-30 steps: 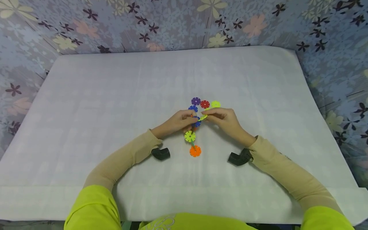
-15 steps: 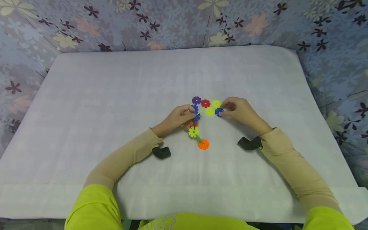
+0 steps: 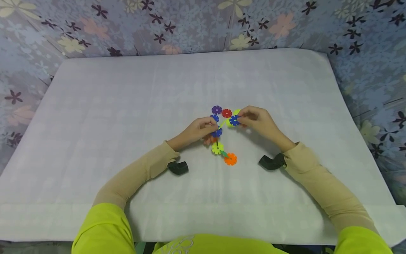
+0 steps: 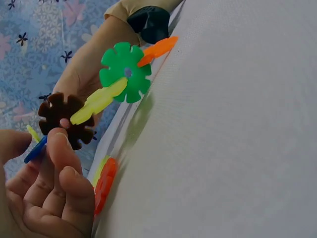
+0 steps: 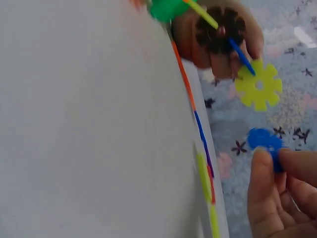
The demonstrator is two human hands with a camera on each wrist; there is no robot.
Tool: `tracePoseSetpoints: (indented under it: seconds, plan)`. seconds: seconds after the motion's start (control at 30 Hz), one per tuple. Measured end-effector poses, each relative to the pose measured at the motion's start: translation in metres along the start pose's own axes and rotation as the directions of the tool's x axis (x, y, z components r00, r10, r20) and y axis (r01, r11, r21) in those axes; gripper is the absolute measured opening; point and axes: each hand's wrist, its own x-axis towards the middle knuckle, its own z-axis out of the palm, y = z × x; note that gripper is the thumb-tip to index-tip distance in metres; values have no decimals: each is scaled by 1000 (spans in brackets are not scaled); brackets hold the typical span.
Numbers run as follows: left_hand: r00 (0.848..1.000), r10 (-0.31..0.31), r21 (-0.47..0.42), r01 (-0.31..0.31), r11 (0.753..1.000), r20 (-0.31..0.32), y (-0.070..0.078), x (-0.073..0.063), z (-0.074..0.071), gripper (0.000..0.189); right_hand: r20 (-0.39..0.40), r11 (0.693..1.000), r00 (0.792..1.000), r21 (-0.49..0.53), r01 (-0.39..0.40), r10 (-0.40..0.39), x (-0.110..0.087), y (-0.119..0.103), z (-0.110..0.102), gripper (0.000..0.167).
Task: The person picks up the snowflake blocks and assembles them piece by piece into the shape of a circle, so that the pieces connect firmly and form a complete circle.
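My left hand grips a chain of notched plastic discs, its fingers around the linked blue disc and brown disc. Down the chain follow a yellow disc, a green disc and, at the near end, an orange disc. At the chain's other end, another yellow disc is slotted onto the blue one. Between thumb and finger, my right hand pinches a loose blue disc, apart from that yellow disc in the right wrist view.
On the white table, beyond my hands, lie a purple disc, a red disc, another blue disc and yellow discs. Dark curved mounts stick out at both wrists. Flowered cloth hangs behind.
My right hand let go of the chain's yellow end disc, moved right to a blue disc on the table, and has brought it slightly left. The chain's orange end has swung right.
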Motion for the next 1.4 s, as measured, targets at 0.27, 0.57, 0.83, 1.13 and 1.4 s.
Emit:
tracePoseSetpoints:
  seconds: [0.27, 0.57, 0.83, 1.13, 1.4]
  plan:
    - [999, -21, 76, 18, 997, 39, 2, 2, 0, 14, 65, 973, 997, 229, 33, -49, 0, 3, 7, 9]
    - [996, -67, 85, 62, 994, 57, 3, 4, -5, 13, 66, 964, 992, 254, 84, -104, -1, 6, 13, 18]
    - [990, -92, 22, 90, 996, 103, 0, 2, -8, 16, 16, 935, 986, 321, 153, -167, -2, 7, 17, 16]
    - [988, -59, 59, 51, 997, 146, -1, 2, -11, 17, 33, 946, 987, 292, 139, -156, -3, 4, 18, 14]
    - [988, -59, 121, 41, 992, 146, 0, 1, -10, 15, 42, 935, 983, 318, 155, -178, -4, 5, 24, 12]
